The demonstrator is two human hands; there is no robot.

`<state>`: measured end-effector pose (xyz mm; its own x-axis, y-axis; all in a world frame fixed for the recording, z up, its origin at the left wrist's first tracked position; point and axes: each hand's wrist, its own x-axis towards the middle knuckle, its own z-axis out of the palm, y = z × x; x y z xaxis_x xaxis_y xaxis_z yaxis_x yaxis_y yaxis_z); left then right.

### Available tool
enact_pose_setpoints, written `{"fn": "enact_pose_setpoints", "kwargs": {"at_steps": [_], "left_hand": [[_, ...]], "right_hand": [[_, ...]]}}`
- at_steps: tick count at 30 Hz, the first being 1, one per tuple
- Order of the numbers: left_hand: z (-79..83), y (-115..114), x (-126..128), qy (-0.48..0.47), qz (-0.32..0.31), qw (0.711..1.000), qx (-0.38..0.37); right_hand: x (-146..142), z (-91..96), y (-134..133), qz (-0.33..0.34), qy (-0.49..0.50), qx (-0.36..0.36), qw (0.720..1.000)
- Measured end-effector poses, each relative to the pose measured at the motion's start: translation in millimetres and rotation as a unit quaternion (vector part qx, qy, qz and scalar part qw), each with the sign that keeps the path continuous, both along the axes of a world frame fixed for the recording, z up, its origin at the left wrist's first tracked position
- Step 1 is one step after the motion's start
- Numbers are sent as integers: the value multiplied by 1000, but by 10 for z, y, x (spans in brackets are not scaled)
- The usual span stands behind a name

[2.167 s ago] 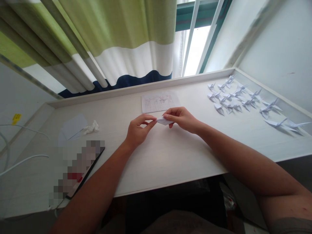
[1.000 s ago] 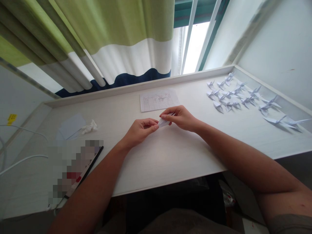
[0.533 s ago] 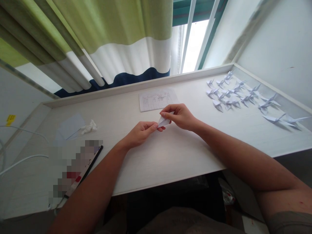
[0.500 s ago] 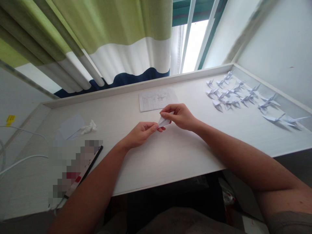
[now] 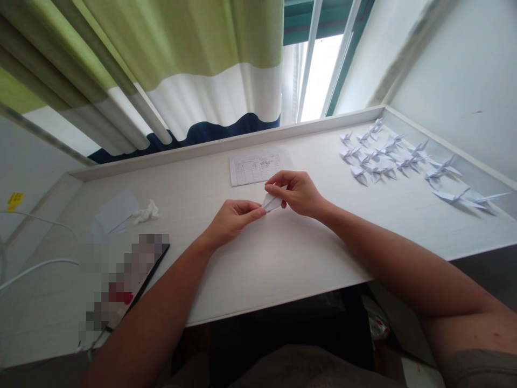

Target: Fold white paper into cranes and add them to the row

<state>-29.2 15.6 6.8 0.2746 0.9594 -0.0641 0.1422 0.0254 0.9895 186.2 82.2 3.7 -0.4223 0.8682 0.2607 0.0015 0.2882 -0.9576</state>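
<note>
A long white wood-grain bench [image 5: 283,264] with a raised back rim runs beneath a window [image 5: 323,70] with slim white bars and a teal frame. Bright daylight glows through the window. A pleated curtain in green, white and navy bands [image 5: 181,70] hangs to its left. A pale grey wall [image 5: 456,81] closes the right side. The space under the bench is dark.
</note>
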Motion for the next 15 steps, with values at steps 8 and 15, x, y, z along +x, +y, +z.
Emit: {"fn": "enact_pose_setpoints", "kwargs": {"at_steps": [8, 15], "left_hand": [[-6, 8, 31, -78, 52, 996, -10], [-16, -30, 135, -89, 96, 991, -1]], "right_hand": [[-36, -4, -38, 49, 122, -84, 988], [-73, 26, -56, 93, 105, -90, 986]]}}
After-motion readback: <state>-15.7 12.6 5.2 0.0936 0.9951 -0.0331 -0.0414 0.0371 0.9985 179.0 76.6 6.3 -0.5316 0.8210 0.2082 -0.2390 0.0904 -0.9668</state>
